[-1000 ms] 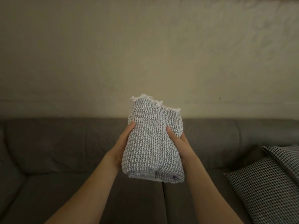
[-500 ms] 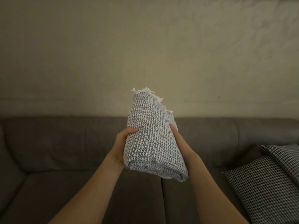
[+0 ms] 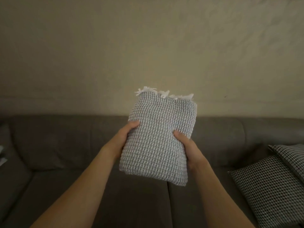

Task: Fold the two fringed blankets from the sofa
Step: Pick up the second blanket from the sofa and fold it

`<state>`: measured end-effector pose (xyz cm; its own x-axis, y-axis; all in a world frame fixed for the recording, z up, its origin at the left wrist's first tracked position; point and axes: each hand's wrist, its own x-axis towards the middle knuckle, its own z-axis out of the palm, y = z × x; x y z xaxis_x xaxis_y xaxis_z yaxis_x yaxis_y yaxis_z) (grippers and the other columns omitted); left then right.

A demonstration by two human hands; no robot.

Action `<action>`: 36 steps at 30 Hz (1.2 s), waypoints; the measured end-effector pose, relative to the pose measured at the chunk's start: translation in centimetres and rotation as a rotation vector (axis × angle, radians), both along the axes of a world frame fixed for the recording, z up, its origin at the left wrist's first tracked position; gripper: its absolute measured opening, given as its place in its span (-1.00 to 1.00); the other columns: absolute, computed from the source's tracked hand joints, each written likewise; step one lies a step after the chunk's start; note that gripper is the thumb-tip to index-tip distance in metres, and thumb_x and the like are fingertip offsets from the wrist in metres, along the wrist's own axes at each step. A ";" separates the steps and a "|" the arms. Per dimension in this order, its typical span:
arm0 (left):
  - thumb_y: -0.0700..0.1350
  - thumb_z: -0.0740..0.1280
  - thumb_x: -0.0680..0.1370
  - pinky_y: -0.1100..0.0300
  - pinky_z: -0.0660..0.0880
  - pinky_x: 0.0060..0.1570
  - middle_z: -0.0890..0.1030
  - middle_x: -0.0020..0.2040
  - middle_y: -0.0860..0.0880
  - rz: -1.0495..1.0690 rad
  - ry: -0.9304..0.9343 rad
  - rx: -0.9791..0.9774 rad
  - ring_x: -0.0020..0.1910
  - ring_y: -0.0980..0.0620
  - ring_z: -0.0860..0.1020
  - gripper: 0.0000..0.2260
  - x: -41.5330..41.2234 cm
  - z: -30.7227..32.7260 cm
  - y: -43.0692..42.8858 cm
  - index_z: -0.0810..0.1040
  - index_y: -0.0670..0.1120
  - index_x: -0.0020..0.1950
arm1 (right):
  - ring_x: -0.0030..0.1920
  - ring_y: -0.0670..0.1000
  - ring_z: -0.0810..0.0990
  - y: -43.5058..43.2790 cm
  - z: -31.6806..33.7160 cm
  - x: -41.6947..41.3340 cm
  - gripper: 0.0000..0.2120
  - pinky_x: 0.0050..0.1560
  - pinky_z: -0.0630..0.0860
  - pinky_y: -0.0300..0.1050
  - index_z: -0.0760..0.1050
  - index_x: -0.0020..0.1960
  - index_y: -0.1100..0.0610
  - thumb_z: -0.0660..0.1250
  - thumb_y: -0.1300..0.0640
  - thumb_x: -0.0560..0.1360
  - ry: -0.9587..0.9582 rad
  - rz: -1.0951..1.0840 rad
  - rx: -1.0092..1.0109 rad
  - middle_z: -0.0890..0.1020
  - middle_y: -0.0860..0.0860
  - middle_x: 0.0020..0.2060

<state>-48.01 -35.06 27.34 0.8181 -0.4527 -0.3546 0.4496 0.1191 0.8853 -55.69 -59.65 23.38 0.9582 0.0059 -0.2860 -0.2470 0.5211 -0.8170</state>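
A folded grey waffle-knit blanket [image 3: 158, 137] with white fringe poking out at its top is held up in the air above the grey sofa [image 3: 65, 142]. My left hand [image 3: 123, 137] grips its left edge, thumb on the front face. On the right edge, my right hand [image 3: 189, 147] grips it the same way. The fingers of both hands are hidden behind the bundle. At the far left edge a pale scrap of fabric [image 3: 2, 155] lies on the sofa, too cut off to identify.
Two black-and-white houndstooth cushions [image 3: 276, 186] lean at the sofa's right end. A seam between seat cushions [image 3: 167, 204] runs below the blanket. A plain beige wall [image 3: 148, 46] rises behind the sofa back.
The bundle was turned edge-on half a second ago; now its broad face points at me again and sits slightly higher and to the right. Both hands kept their grip.
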 end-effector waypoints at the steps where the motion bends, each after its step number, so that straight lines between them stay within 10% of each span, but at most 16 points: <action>1: 0.13 0.46 0.53 -0.04 0.60 0.16 0.74 0.20 -0.15 -0.016 -0.024 0.022 0.12 -0.14 0.74 -0.53 0.1 -0.2 0.2 0.62 -0.09 0.36 | 0.27 0.24 0.67 0.1 0.1 -0.1 -0.34 0.31 0.57 0.31 0.47 0.48 0.10 0.56 0.03 0.44 -0.044 0.013 -0.080 0.67 0.16 0.30; 12: -0.12 0.47 0.40 0.03 0.70 -0.06 0.76 0.10 -0.19 0.071 0.012 -0.035 -0.03 -0.15 0.76 -0.66 -2.9 -1.9 3.9 0.70 -0.15 0.16 | 0.15 0.24 0.73 2.8 -2.7 -0.8 0.09 0.18 0.60 0.25 0.49 0.44 0.18 0.80 -0.09 0.01 0.119 0.123 0.117 0.69 0.24 0.24; 16: -0.15 0.50 0.39 0.02 0.65 -0.05 0.77 0.03 -0.18 0.133 0.085 -0.008 -0.10 -0.13 0.76 -0.75 -4.7 -2.6 4.9 0.73 -0.16 0.06 | 0.01 0.19 0.77 4.1 -3.1 -1.2 -0.18 -0.08 0.72 0.11 0.76 0.13 0.14 0.81 -0.06 -0.09 0.082 0.246 0.219 0.75 0.19 0.09; 23: -0.11 0.54 0.40 0.00 0.60 0.02 0.77 0.04 -0.19 0.260 0.124 0.083 -0.10 -0.11 0.76 -0.78 -6.5 -3.8 8.4 0.76 -0.15 0.01 | 0.17 0.28 0.71 6.7 -4.8 -0.8 -0.39 0.12 0.67 0.22 0.65 0.32 0.23 0.58 0.15 0.28 0.113 0.384 0.190 0.67 0.27 0.26; 29: 0.02 0.58 0.48 -0.08 0.61 0.19 0.74 0.21 -0.12 0.375 -0.015 0.162 0.16 -0.12 0.73 -0.53 -5.3 -5.2 11.9 0.64 -0.07 0.35 | 0.26 0.35 0.64 10.8 -5.7 2.8 -0.31 0.24 0.59 0.33 0.50 0.45 0.15 0.52 0.23 0.33 0.062 0.314 -0.039 0.65 0.24 0.30; 36: 0.05 0.59 0.50 -0.05 0.62 0.24 0.76 0.15 0.08 0.541 -0.120 0.258 0.11 0.07 0.74 -0.60 -2.0 -7.1 21.1 0.65 0.06 0.31 | 0.19 0.29 0.70 22.1 -6.4 6.8 -0.37 0.24 0.59 0.39 0.56 0.36 0.10 0.52 0.17 0.29 0.094 0.238 -0.240 0.71 0.16 0.20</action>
<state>-50.02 -13.97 20.22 0.9490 0.1262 -0.2890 0.2810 0.0773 0.9566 -48.92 -37.57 16.97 0.9075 0.1477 -0.3933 -0.4184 0.2354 -0.8772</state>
